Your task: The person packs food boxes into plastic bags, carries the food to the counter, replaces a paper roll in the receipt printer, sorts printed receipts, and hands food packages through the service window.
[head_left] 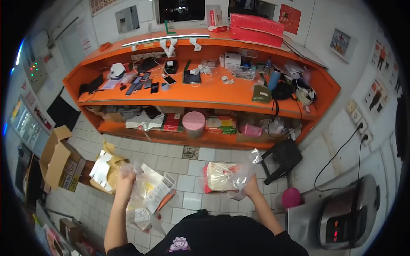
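Note:
My left hand (124,180) is closed around the gathered top of a clear plastic bag. White printed wrappers (161,192) and some yellow and orange pieces show in or against the bag; which of them are inside I cannot tell. My right hand (251,186) grips a cream and red packet (221,176) in loose clear plastic (245,173), its fingers partly hidden by the film. Both hands are held apart in front of my dark shirt. Left of my left hand is a torn brown and silver paper package (102,171).
An orange counter (192,94) spans the front, with phones and papers on it. On its lower shelf is a pink-lidded tub (194,123). A black stool (282,160) stands right, near a metal cooker (346,215). An opened cardboard box (55,160) is at left.

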A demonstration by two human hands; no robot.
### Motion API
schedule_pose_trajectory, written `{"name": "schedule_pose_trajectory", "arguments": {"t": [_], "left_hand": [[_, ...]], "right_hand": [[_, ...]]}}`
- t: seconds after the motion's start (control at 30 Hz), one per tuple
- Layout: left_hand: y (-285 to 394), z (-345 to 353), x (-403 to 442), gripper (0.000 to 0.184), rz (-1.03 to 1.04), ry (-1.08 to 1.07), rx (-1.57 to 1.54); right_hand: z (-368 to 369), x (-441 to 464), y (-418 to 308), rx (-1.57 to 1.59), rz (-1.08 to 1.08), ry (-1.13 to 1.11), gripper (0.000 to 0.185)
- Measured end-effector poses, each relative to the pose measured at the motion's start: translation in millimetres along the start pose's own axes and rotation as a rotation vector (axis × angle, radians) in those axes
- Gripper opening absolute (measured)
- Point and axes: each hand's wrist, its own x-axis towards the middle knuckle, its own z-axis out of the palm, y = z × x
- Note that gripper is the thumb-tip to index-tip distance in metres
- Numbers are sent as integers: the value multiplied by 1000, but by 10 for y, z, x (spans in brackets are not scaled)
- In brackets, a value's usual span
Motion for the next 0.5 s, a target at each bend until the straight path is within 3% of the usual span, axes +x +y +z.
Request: {"name": "schedule_pose_trajectory", "arguments": {"t": [0.03, 0.13, 0.23, 0.3, 0.4, 0.43, 0.5], "left_hand": [[155, 131, 308, 19, -7, -92, 182], [121, 525, 1281, 22, 4, -127, 122], [61, 990, 2261, 21, 48, -30, 1], [51, 1360, 2848, 21, 170, -14, -56], [267, 1956, 3737, 21, 199, -71, -9], [129, 2059, 4183, 22, 331, -111, 134], [221, 2476, 4693, 19, 275, -132, 102]], "right_hand": [[-63, 274, 190, 3, 7, 10, 21], [-254, 1118, 375, -81, 39, 71, 23], [-367, 2104, 440, -102, 0, 85, 24], [-453, 2708, 601, -128, -49, 166, 25], [-707, 3782, 986, -238, -28, 60, 26], [-708, 4162, 1079, -218, -38, 54, 26], [-749, 4745, 1252, -247, -110, 29, 27]]}}
